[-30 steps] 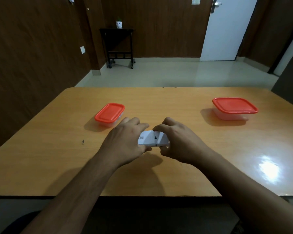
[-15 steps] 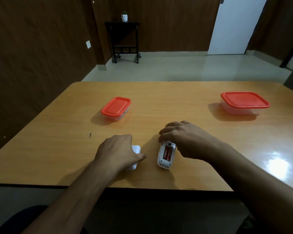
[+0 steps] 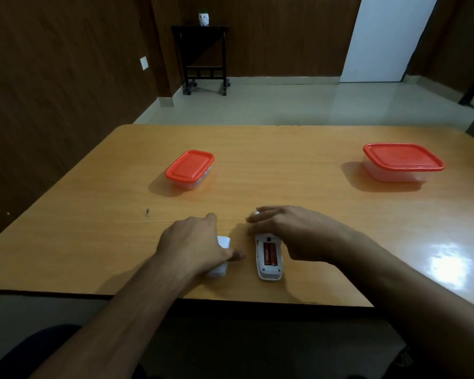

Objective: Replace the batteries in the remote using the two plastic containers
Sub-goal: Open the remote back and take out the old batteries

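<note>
The remote (image 3: 268, 258) lies face down on the table (image 3: 285, 170) near the front edge, its back open and pointing away from me. My right hand (image 3: 293, 231) rests over its far end, palm down, fingers (image 3: 260, 216) loosely curved and reaching past the top of it toward the left; they are bent, not closed tight, and I cannot tell whether they press the remote or only cover it. The near half of the remote sticks out from under my palm, uncovered.

In the open bay I count two batteries (image 3: 270, 253), red, side by side, running lengthwise.

My left hand (image 3: 200, 244) sits just left of the remote, apart from it, knuckles up and fingers curled down over the cover (image 3: 222, 242), a small white piece. One corner of it shows past my knuckles and another bit below my thumb (image 3: 234, 255), which points right toward the remote. The hand is mostly closed over the cover; whether I grip it or just pin it to the table is hidden.

There are two boxes, each clear with a red lid on. The small box (image 3: 190, 169) stands farther back on the left, beyond my left hand. The large box (image 3: 402, 162) stands well off to the right, at about the same depth. Both are well apart from my hands and from the remote.
</note>
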